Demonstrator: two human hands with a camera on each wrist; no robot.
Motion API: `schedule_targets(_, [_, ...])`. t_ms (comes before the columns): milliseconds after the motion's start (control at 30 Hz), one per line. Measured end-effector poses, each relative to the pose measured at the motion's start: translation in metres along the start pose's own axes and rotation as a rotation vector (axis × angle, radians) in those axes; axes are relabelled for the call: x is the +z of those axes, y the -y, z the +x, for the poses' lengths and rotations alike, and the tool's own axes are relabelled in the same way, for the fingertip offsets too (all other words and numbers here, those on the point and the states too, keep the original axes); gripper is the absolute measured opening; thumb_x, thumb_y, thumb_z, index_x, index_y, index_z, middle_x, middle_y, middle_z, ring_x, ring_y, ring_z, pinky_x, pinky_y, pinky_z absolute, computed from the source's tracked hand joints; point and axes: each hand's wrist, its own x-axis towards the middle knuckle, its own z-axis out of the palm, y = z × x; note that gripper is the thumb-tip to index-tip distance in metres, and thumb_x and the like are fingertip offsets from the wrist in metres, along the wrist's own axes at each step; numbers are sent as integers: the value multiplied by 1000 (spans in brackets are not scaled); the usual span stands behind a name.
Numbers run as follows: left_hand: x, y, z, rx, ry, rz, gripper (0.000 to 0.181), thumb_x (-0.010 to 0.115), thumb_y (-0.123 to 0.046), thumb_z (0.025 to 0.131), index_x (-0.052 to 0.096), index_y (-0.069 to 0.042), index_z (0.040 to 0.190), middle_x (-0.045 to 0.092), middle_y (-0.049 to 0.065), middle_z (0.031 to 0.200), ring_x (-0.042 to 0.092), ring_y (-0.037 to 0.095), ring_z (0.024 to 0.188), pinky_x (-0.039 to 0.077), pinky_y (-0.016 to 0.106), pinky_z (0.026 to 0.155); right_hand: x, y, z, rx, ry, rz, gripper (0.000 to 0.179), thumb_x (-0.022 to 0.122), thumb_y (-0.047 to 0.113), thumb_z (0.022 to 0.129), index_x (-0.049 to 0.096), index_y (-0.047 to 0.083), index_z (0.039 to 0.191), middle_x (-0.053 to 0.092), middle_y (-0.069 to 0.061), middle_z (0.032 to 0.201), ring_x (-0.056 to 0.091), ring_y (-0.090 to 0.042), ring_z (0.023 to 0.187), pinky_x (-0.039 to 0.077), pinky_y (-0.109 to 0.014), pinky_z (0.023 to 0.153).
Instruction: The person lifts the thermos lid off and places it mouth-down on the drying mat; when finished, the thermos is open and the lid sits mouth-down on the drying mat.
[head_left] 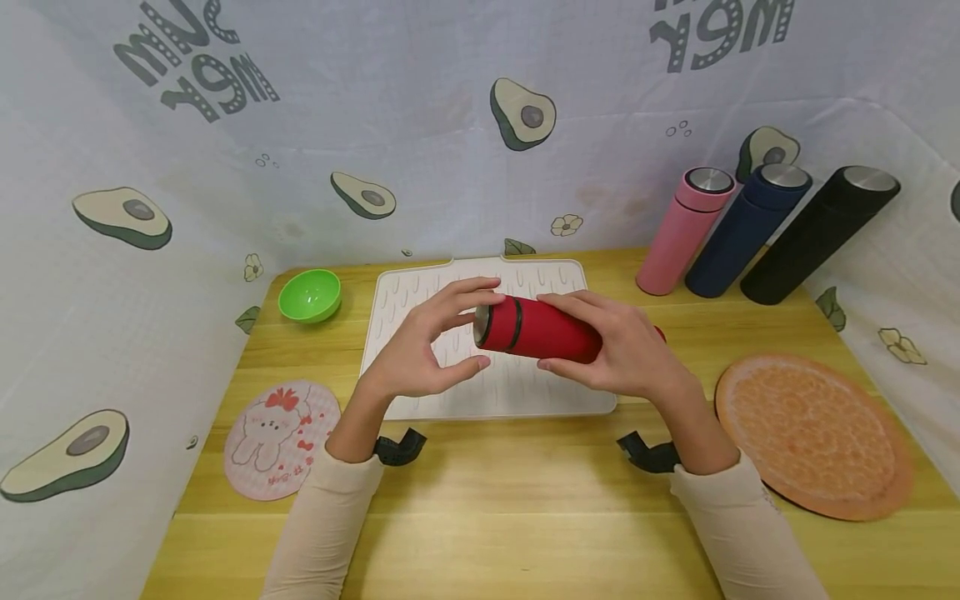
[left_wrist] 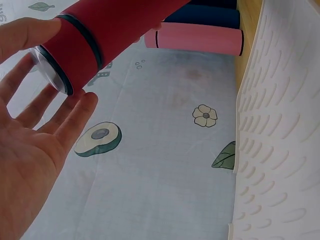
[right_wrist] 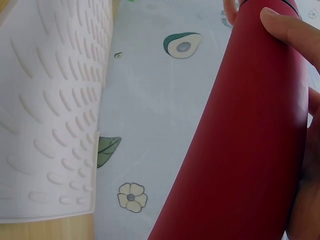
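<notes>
A red thermos bottle (head_left: 551, 329) with a black ring and a silver-topped lid (head_left: 483, 325) is held on its side above the white ridged mat (head_left: 487, 396). My right hand (head_left: 630, 346) grips its body, thumb on the near side and fingers over the far side. Around the lid end, my left hand (head_left: 431, 342) has its fingers and thumb spread apart. The left wrist view shows the left fingers (left_wrist: 82, 107) nearly straight beside the lid, with the left thumb overlapping it. In the right wrist view, the bottle's red body (right_wrist: 240, 135) fills the right side.
Pink (head_left: 682, 233), navy (head_left: 742, 233) and black (head_left: 813, 237) bottles stand at the back right. A green bowl (head_left: 310, 297) sits back left. A round bunny mat (head_left: 277, 442) lies at left, a round orange-patterned mat (head_left: 810, 433) at right. A patterned cloth (head_left: 450, 192) hangs behind the table.
</notes>
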Motion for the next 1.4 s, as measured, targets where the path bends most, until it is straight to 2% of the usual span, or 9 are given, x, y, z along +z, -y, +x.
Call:
schedule_targets(267, [1,2,0,4,3,-84,63,76,3,87,56,-10,145,51,4,153,51,19,140,56,37,103,-1,-2,-1,14,12,-8,78,94,40,72,63,24,141,70,-4,118,68,-17,89,60,-35,68])
schedule_targets(433, [2,3,0,-24,-23,-120,63,78,0,86,57,-10,145,55,5,148,55,20,134,59,35,100,0,-2,-1,18,14,-23,76,93,41,72,63,24,140,70,-5,118,68,-17,89,60,-35,68])
schedule_targets(633, [5,2,1,-162,-86,-100,61,82,-14,88,59,-15,144,64,2,135,68,17,112,62,32,91,-1,-1,-2,37,11,-43,75,93,40,72,64,24,140,70,-6,119,68,-20,92,61,-37,70])
schedule_targets(800, [9,2,2,-308,-155,-55,48,79,-27,91,65,-17,135,72,2,118,73,15,94,63,32,85,-1,1,-1,27,-1,-74,76,92,41,72,64,22,140,70,-8,121,69,-23,94,62,-40,70])
schedule_targets(933, [10,3,2,-367,-172,-9,42,75,-38,93,66,-22,131,74,1,111,75,13,88,64,32,83,0,2,0,18,-8,-94,76,92,41,73,64,21,140,70,-10,122,69,-26,95,62,-42,71])
schedule_targets(1067, [9,4,3,-305,-107,-39,57,78,-33,92,55,-28,145,65,-2,133,70,14,109,62,33,92,-1,1,-1,31,-3,-86,76,93,40,72,64,21,140,70,-10,122,69,-26,96,63,-42,72])
schedule_targets(1200, [6,5,2,-154,4,-54,80,84,-20,87,43,-28,155,43,-7,159,51,15,138,55,37,105,-1,-1,-1,38,16,-55,78,94,40,72,63,21,141,71,-9,122,69,-25,97,63,-41,73])
schedule_targets(1300, [6,6,2,-73,68,-87,74,81,-9,89,46,-20,153,36,-6,164,42,16,147,54,37,107,-2,-2,-1,31,35,-27,78,94,39,72,63,21,142,71,-8,123,70,-24,97,63,-40,73])
schedule_targets(1400, [6,7,1,-52,91,-152,66,74,3,91,50,-14,150,39,-3,162,43,17,146,56,36,105,-3,-2,-1,31,58,-9,77,94,39,73,63,21,141,72,-7,124,70,-23,98,62,-39,74])
